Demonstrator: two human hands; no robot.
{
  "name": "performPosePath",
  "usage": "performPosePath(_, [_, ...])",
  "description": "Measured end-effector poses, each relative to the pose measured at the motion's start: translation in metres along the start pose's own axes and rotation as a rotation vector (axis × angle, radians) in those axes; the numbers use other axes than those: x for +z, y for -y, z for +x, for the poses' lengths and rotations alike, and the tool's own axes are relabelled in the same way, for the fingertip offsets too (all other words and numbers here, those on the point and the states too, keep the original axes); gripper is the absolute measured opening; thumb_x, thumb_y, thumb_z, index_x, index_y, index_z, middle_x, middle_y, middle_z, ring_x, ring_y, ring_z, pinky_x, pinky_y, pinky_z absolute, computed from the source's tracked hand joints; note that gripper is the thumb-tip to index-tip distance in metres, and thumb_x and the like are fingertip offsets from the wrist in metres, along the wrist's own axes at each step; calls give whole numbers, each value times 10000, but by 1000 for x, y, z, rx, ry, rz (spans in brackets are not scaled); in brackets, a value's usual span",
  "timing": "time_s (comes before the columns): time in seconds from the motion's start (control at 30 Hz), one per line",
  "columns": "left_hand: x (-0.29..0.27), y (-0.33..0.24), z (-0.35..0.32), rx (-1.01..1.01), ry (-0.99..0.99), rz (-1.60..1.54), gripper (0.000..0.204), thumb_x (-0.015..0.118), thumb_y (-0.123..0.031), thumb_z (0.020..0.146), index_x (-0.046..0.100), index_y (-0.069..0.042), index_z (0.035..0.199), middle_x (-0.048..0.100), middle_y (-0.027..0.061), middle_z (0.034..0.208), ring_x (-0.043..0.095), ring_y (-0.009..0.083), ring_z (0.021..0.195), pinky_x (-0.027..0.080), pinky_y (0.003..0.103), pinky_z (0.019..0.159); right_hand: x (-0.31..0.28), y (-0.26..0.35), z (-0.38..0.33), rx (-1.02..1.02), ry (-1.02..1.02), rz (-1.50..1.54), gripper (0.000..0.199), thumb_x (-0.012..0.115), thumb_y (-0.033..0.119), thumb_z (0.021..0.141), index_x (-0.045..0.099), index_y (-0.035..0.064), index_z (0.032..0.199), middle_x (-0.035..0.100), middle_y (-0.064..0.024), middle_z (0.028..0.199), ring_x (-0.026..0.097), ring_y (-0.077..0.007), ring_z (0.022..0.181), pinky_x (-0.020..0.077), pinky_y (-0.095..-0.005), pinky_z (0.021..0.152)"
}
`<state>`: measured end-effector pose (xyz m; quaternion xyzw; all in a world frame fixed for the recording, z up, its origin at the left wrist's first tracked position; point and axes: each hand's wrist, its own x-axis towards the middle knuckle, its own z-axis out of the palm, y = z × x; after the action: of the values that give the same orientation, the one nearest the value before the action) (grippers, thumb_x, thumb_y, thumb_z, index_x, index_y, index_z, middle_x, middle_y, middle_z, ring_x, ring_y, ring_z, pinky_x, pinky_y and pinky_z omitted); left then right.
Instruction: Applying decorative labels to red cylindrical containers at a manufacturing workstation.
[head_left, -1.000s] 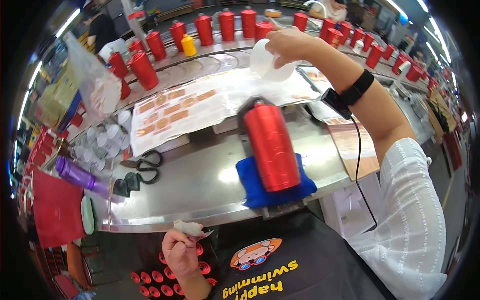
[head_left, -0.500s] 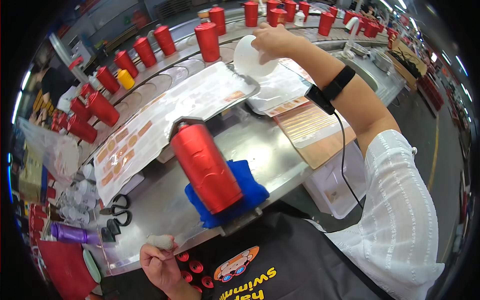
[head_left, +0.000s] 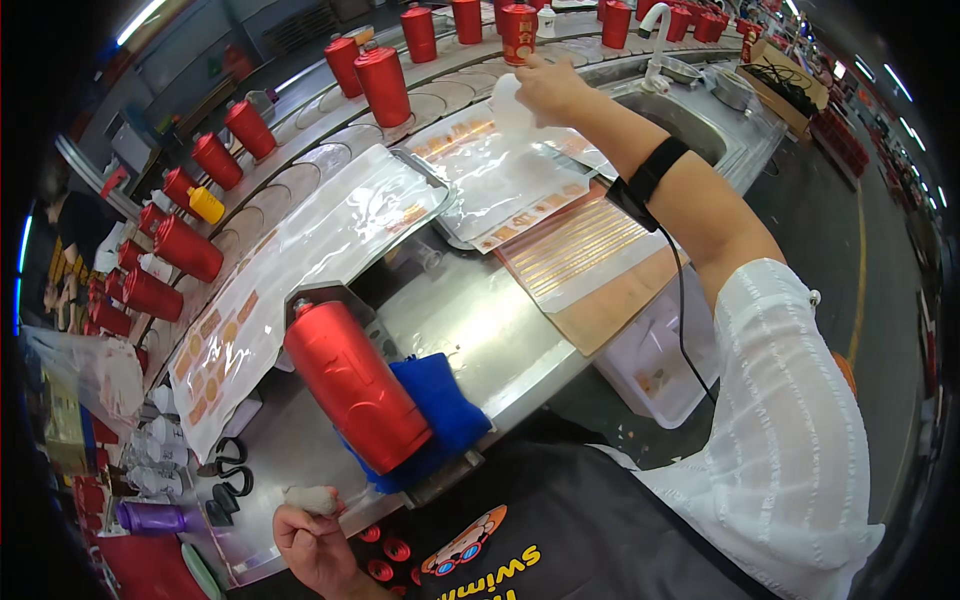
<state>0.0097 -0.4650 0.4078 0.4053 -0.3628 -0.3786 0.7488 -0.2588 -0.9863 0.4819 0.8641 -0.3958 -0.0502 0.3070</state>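
Note:
My right hand (head_left: 553,92), arm stretched far out, grips a whitish rounded container (head_left: 511,108) above the far end of the sticker sheets (head_left: 520,190). Its exact kind is hard to make out. Down at the near edge, my left hand (head_left: 312,548) has its fingers curled closed. A grey cloth-like piece (head_left: 313,499) shows at its top, held or wrapped round a finger; I cannot tell which. Between the hands, a shiny red bottle (head_left: 355,385) lies tilted on a folded blue cloth (head_left: 440,405), its neck toward a dark angular holder (head_left: 345,297).
A curved conveyor (head_left: 290,180) carries several red bottles and a yellow bottle (head_left: 206,205). Black scissors (head_left: 235,470) and a purple bottle (head_left: 150,517) lie at left. A sink (head_left: 690,130) with a tap stands far right; a white bin (head_left: 665,370) sits below the table edge.
The whole view has shifted. The container in my right hand has turned and looks narrower. My left hand stays low and closed; the red bottle still rests on the blue cloth.

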Motion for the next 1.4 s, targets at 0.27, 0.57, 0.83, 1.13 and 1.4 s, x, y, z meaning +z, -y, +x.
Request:
performPosePath(0.27, [17,-1,11,-9,12,24,217,609,-181,891,468,-18,859,600,215,1032,599,317,1066,513,391,865,22,-32,-10,155,-100,140,385,792,353,677,706,157,997,571,-49,1128,444,-251,1220,451,-573,837])
performPosePath(0.57, [0,0,11,-13,-20,-22,167,627,-117,851,540,9,919,498,213,1221,499,323,1162,517,402,852,121,-124,-49,566,12,464,525,682,525,748,676,49,971,651,-219,1035,582,-377,1056,457,-464,902])
performPosePath(0.83, [47,-7,39,17,-111,42,165,610,-122,802,563,33,832,625,195,860,633,339,879,531,467,814,220,-156,-130,675,378,359,483,722,425,731,684,26,1000,644,-205,1117,585,-378,1078,458,-463,929])
performPosePath(1.13, [82,-26,46,100,-42,107,85,552,-5,887,595,21,955,626,93,989,580,143,920,452,301,861,287,-181,-116,502,173,469,309,723,131,691,662,0,965,642,-209,1054,614,-374,963,479,-435,864])
performPosePath(1.4, [129,-21,93,164,64,488,82,542,0,921,591,17,984,629,60,978,558,83,896,456,227,785,-32,-43,-84,-164,-376,1032,361,673,69,778,614,0,1127,577,-192,1103,537,-350,1078,411,-388,948])
